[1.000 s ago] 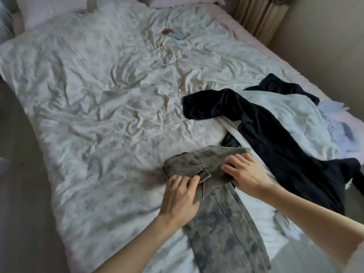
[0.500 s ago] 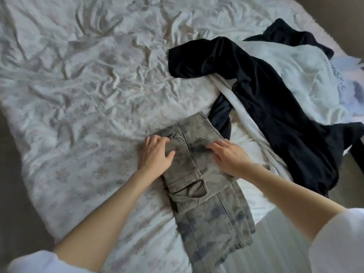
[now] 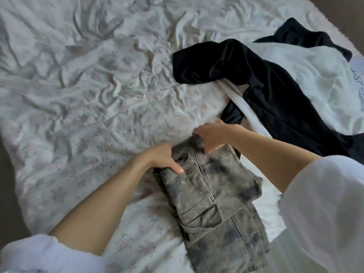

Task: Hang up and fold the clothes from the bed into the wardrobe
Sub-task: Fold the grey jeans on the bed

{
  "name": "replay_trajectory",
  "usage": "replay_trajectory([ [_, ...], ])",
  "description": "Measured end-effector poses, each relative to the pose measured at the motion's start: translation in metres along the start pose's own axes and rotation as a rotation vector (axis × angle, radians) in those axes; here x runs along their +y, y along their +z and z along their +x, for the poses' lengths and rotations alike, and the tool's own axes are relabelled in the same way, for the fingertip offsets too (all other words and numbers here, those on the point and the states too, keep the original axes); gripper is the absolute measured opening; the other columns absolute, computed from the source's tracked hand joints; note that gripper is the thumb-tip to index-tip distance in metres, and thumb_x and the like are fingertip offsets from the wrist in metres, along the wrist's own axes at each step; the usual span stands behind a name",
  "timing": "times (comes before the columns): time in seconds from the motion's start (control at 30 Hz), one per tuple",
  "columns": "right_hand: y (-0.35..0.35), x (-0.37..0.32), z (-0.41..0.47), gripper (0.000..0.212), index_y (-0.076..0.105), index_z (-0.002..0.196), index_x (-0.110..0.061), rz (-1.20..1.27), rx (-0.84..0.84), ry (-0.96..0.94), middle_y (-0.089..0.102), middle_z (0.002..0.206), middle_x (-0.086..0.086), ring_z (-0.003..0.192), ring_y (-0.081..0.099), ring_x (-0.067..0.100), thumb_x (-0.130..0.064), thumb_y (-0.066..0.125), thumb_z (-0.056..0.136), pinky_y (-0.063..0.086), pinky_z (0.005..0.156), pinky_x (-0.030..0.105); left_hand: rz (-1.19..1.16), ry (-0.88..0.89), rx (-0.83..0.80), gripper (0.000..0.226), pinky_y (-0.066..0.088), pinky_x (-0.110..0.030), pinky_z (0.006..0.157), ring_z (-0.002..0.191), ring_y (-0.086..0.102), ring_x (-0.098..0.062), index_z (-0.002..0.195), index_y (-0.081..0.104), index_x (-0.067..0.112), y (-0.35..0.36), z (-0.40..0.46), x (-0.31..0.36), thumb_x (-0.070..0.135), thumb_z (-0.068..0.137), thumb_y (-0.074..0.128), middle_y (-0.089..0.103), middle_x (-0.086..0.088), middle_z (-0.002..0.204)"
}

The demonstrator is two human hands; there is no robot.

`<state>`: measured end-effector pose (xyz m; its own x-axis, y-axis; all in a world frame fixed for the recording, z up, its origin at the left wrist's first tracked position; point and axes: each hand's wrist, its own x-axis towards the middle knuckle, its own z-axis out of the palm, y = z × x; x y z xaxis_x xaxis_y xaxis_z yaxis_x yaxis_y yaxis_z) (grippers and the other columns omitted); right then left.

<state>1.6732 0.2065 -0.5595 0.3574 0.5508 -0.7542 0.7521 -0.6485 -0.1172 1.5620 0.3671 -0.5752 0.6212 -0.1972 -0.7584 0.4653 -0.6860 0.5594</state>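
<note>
Change: since half a second ago both hands have slid from the flat top of the jeans (image 3: pixel 206 192) to their far edge; the fold nearest the person looks unchanged.
Left hand (image 3: pixel 161 157): fingers curl over the far left corner of the jeans, thumb on top near the waistband; it grips the cloth.
Right hand (image 3: pixel 213 134): fingers curl over the far edge, thumb tucked under the fabric; it grips the corner by the black top (image 3: pixel 266 91).
Why held so: judged, a grip on both far corners lets the person draw that end back toward the body as one even layer, so the fold stays square.
Jeans: grey, mottled, part-folded, pocket flap up; they lie on the sheet (image 3: pixel 88 95) at the bed's near edge, legs trailing toward the person and off the bottom of the view.
Step in hand: judged, another fold of the jeans, or lifting the bundle; which one cannot be told.
Still to do: the black top lies spread over a white top (image 3: pixel 315 79), right of the jeans and just beside the right hand; both unfolded. Wardrobe not in view.
Sleeves: white, pushed up both forearms, out of the way of the cloth.
Risk: judged, the loose legs may drag the fold open when the bundle is raised.
Sheet: crumpled, faint floral print; soft footing, so creases under the jeans may skew the fold.
</note>
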Motion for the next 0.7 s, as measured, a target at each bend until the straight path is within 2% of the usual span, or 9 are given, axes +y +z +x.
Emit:
replay_trajectory([
  [0.07,-0.007,-0.002,-0.014,0.034,0.046,0.100,-0.025,-0.082,0.071,-0.060,0.057,0.100,-0.005,0.094,0.052,0.019,-0.035,0.068,0.076,0.036,0.079,0.036,0.073,0.010,0.058,0.042,0.050,-0.036,0.074,0.083,0.064,-0.022,0.096,0.062,0.012,0.005,-0.011,0.006,0.032,0.064,0.081,0.068,-0.005,0.092],
  [0.13,-0.014,-0.005,-0.032,0.027,0.049,0.096,-0.024,-0.104,0.166,-0.084,0.057,0.090,-0.006,0.086,0.054,0.018,-0.035,0.066,0.078,0.036,0.073,0.032,0.161,0.009,0.149,0.040,0.047,-0.031,0.064,0.078,0.061,-0.020,0.094,0.059,0.016,0.003,-0.024,0.014,0.034,0.065,0.079,0.064,0.001,0.082],
  [0.2,-0.025,-0.008,-0.046,0.024,0.051,0.098,-0.023,-0.093,0.284,-0.077,0.055,0.088,-0.007,0.089,0.056,0.019,-0.031,0.064,0.080,0.036,0.073,0.031,0.213,0.014,0.226,0.036,0.038,-0.026,0.055,0.074,0.057,-0.019,0.090,0.057,0.020,-0.010,-0.038,0.026,0.034,0.065,0.078,0.057,0.007,0.073],
  [0.3,-0.058,-0.009,-0.061,0.026,0.053,0.103,-0.023,-0.066,0.473,-0.036,0.056,0.100,-0.004,0.101,0.053,0.020,-0.031,0.063,0.081,0.032,0.075,0.031,0.295,0.012,0.398,0.032,0.032,-0.025,0.051,0.073,0.054,-0.019,0.090,0.055,0.024,-0.044,-0.058,0.047,0.035,0.068,0.076,0.054,0.008,0.071],
  [0.37,-0.084,-0.010,-0.073,0.032,0.053,0.111,-0.022,-0.108,0.645,-0.007,0.055,0.108,-0.001,0.108,0.050,0.021,-0.032,0.062,0.081,0.033,0.080,0.033,0.391,0.037,0.615,0.031,0.030,-0.026,0.053,0.078,0.054,-0.022,0.094,0.055,0.025,-0.066,-0.075,0.062,0.034,0.071,0.073,0.058,0.004,0.078],
  [0.43,-0.097,-0.013,-0.080,0.036,0.051,0.116,-0.020,-0.153,0.794,0.037,0.053,0.110,0.001,0.108,0.047,0.023,-0.028,0.059,0.082,0.033,0.082,0.034,0.507,0.073,0.849,0.031,0.031,-0.029,0.063,0.090,0.055,-0.027,0.100,0.056,0.021,-0.075,-0.085,0.071,0.028,0.073,0.070,0.063,-0.003,0.087],
  [0.5,-0.095,-0.021,-0.092,0.036,0.051,0.116,-0.017,-0.154,0.872,0.054,0.052,0.110,0.003,0.106,0.045,0.024,-0.024,0.057,0.082,0.032,0.082,0.035,0.613,0.076,0.990,0.036,0.032,-0.035,0.076,0.101,0.051,-0.027,0.108,0.056,0.018,-0.067,-0.097,0.073,0.026,0.075,0.068,0.065,-0.003,0.097],
  [0.6,-0.064,-0.030,-0.115,0.040,0.058,0.106,-0.013,-0.223,0.886,0.007,0.058,0.100,0.005,0.096,0.053,0.028,-0.023,0.068,0.070,0.039,0.077,0.038,0.691,0.092,1.021,0.041,0.031,-0.035,0.081,0.101,0.050,-0.025,0.109,0.058,0.019,-0.023,-0.109,0.068,0.034,0.073,0.072,0.063,0.000,0.104],
  [0.7,-0.011,-0.036,-0.140,0.043,0.065,0.090,-0.014,-0.187,0.907,-0.046,0.062,0.084,0.004,0.078,0.061,0.026,-0.022,0.080,0.050,0.047,0.065,0.034,0.673,0.212,0.959,0.052,0.044,-0.039,0.074,0.085,0.059,-0.026,0.096,0.066,0.014,0.032,-0.120,0.058,0.030,0.051,0.087,0.066,-0.002,0.090],
])
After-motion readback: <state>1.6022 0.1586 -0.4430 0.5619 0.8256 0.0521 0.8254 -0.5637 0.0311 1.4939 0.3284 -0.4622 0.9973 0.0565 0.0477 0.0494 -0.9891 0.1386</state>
